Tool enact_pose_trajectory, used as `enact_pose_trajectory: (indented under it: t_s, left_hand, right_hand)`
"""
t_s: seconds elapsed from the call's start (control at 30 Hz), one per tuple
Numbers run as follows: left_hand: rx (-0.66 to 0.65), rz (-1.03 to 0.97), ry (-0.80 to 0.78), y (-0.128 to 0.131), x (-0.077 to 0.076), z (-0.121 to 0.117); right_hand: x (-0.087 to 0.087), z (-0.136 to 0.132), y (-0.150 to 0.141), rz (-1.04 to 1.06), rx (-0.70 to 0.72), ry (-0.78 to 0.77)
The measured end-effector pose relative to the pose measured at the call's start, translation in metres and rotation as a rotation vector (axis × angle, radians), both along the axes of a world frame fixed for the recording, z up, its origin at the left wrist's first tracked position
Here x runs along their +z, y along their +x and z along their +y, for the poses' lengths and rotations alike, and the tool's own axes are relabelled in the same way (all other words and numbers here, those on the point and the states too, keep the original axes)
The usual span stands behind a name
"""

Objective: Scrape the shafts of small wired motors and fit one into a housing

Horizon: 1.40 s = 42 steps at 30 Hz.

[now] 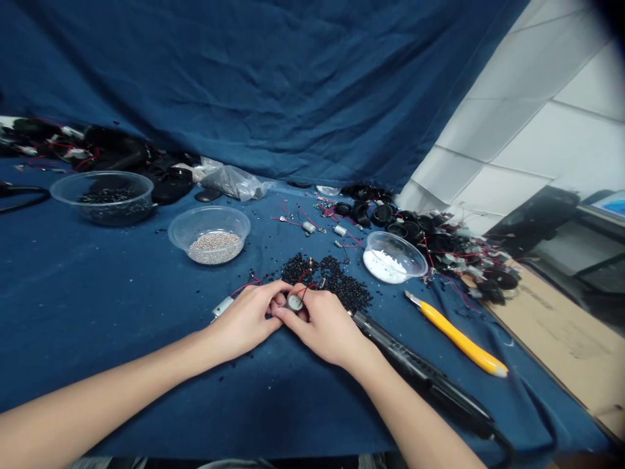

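Head view: left hand (244, 320), right hand (325, 326) curled, fingertips together pinching small silver motor (295, 302).

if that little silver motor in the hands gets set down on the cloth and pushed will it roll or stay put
The silver motor looks like a short metal cylinder, so it may roll if pushed, though the soft blue cloth should slow it. Its thin red wires look floppy and would probably drag behind.

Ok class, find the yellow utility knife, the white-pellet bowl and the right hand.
Yellow utility knife (459, 337), head view, on its handle.
White-pellet bowl (390, 233), head view, on its rim.
Right hand (325, 327), head view, on its back.
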<state>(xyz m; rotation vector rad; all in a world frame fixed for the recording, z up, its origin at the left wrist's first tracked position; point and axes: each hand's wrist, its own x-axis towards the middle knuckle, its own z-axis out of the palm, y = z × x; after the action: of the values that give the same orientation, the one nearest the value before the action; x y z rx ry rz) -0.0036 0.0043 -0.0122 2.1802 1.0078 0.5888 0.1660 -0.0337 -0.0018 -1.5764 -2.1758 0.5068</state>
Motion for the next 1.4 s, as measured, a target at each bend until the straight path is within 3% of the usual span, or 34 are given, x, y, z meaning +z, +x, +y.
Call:
enact_pose_trajectory:
  t_s: [0.53,1.4]
  left_hand:
    - [0.022,-0.011,0.001,0.0007,-0.0026,0.0007]
    - [0.021,-0.034,-0.045,0.0004,-0.0046,0.0055]
  right_hand:
    - [-0.0037,-0.0034,-0.0044,-0.221,-0.014,0.028]
    - [-0.0077,-0.0024,-0.0086,-0.297,-0.053,-0.006]
